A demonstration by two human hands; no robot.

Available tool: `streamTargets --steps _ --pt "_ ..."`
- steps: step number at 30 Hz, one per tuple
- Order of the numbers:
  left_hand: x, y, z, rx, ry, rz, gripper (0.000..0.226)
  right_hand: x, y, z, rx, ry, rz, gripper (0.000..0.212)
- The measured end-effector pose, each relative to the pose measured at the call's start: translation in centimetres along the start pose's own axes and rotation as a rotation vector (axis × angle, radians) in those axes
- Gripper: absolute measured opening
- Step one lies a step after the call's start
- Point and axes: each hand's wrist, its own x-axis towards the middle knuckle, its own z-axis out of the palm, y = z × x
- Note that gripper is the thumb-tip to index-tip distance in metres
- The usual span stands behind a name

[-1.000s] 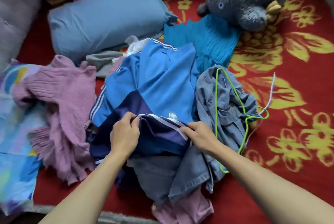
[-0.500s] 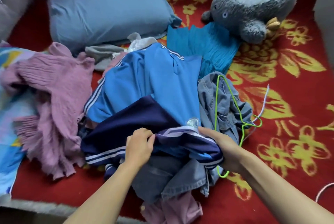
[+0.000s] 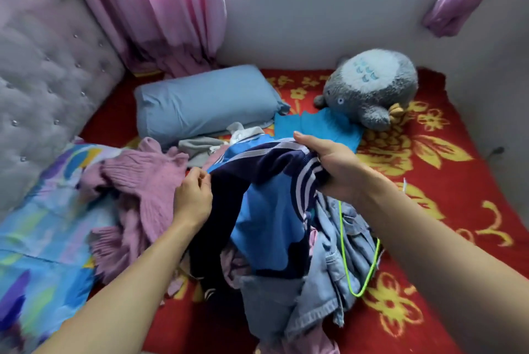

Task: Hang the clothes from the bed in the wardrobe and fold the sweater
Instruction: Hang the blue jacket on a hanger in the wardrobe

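Note:
A blue and navy track jacket [image 3: 266,210] with white stripes is lifted off the clothes pile on the bed. My right hand [image 3: 332,165] grips its striped edge up high. My left hand [image 3: 193,196] pinches the navy edge lower on the left. A pink knitted sweater [image 3: 143,182] lies crumpled to the left of the pile. Under the jacket sits a light denim garment [image 3: 337,262] with a green wire hanger [image 3: 342,239] lying on it. A teal top [image 3: 317,127] lies flat behind the pile.
A blue pillow [image 3: 206,102] and a grey plush toy [image 3: 372,87] lie at the back of the red flowered blanket [image 3: 429,210]. A patterned blue sheet [image 3: 37,225] covers the left side. A padded headboard [image 3: 43,82] and pink curtains [image 3: 160,10] stand behind.
Both hands have raised the track jacket up from the pile, the right hand higher than the left. The camera has tilted up, bringing the wall, window and curtains into view.

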Motion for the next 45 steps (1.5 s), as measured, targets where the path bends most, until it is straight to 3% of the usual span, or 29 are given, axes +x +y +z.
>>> streamTargets --steps 4,8,11,13,16,19,23,25,30,34,38,41,45 --pt "-0.8 -0.1 -5.3 0.081 -0.096 0.058 0.007 -4.2 -1.5 6.2 0.09 0.063 -0.127 0.032" --pt "-4.2 -3.0 -9.4 0.144 -0.541 0.11 0.02 -7.4 -1.2 13.4 0.189 0.088 -0.199 0.028" --pt "-7.0 -4.1 -10.7 -0.034 -0.741 0.12 0.05 -9.2 -1.5 17.7 0.218 0.115 -0.247 0.029" --pt "-8.2 -3.7 -10.3 -0.094 -0.664 0.122 0.058 -10.4 -2.1 19.2 0.24 0.091 -0.289 0.033" --pt "-8.8 -1.7 -10.0 -0.208 -0.437 0.115 0.021 -12.0 -3.0 19.4 0.193 0.172 -0.363 0.031" --pt "-7.6 -0.8 -11.2 -0.467 -0.274 0.11 0.019 -13.3 -3.4 18.1 0.094 0.314 -0.425 0.027" --pt "-3.2 0.4 -15.3 -0.667 -0.095 -0.154 0.027 -15.2 -3.8 15.3 -0.372 0.692 -0.635 0.028" --pt "-1.3 1.8 -17.4 -0.666 -0.083 -0.146 0.031 -16.0 -3.9 14.9 -0.522 0.766 -0.726 0.033" --pt "0.3 6.3 -23.7 -0.704 -0.094 0.124 0.031 -18.5 -6.0 17.5 -0.428 0.735 -0.909 0.038" --pt "0.3 8.7 -27.2 -0.452 -0.172 0.317 0.032 -19.9 -8.2 19.6 -0.185 0.586 -0.939 0.036" --pt "-0.9 8.6 -27.3 -0.092 -0.508 0.219 0.039 -20.2 -8.2 20.0 -0.022 0.467 -0.707 0.031" --pt "-1.2 7.9 -26.0 0.038 -0.725 0.106 0.032 -19.2 -7.1 18.8 0.077 0.413 -0.608 0.035" --pt "-1.1 6.8 -21.1 0.089 -0.716 0.106 0.026 -16.3 -4.9 15.2 0.198 0.409 -0.493 0.039"
